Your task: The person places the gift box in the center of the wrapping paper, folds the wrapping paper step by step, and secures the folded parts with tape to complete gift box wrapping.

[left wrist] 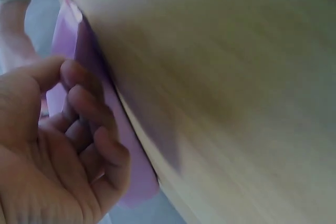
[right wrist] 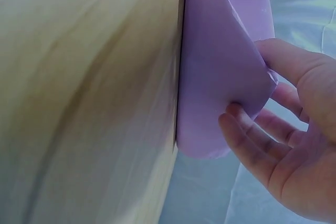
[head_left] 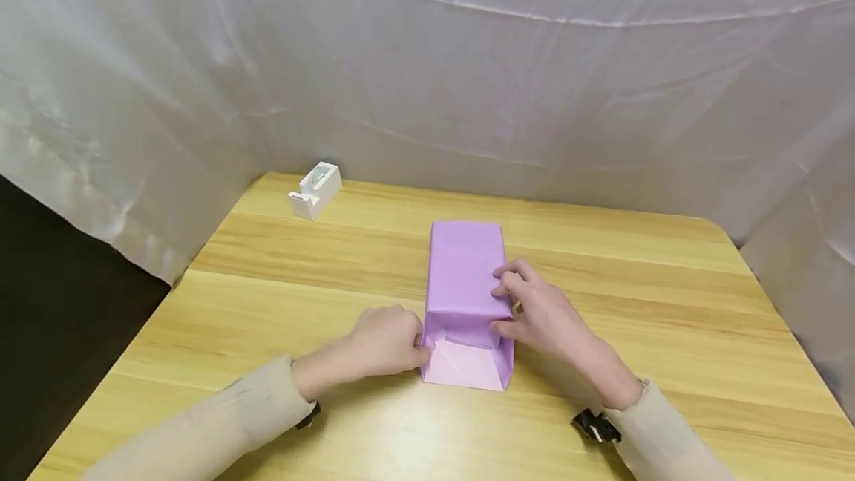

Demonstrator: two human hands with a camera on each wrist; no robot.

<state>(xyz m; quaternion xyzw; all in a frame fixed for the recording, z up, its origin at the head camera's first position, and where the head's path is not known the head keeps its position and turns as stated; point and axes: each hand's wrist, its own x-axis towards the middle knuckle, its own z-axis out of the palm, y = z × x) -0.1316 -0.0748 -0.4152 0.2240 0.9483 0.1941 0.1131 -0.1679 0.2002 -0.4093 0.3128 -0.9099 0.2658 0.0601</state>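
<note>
A box-shaped parcel in purple wrapping paper point(head_left: 466, 266) lies on the table, its near end open with a pale flap point(head_left: 462, 364) spread toward me. At the left corner of that end, my left hand point(head_left: 390, 338) pinches the paper's edge between thumb and forefinger; the other fingers are loosely curled in the left wrist view. My right hand point(head_left: 544, 310) rests against the parcel's right side. Its thumb touches the paper by the open end, and its lightly bent fingertips point(right wrist: 231, 119) lie on the purple side in the right wrist view. What is inside the wrapping is hidden.
A white tape dispenser point(head_left: 317, 190) stands at the back left of the wooden table point(head_left: 668, 303). Grey cloth point(head_left: 427, 80) hangs behind the table and along its sides. Both wrists carry a small black device point(head_left: 597, 426).
</note>
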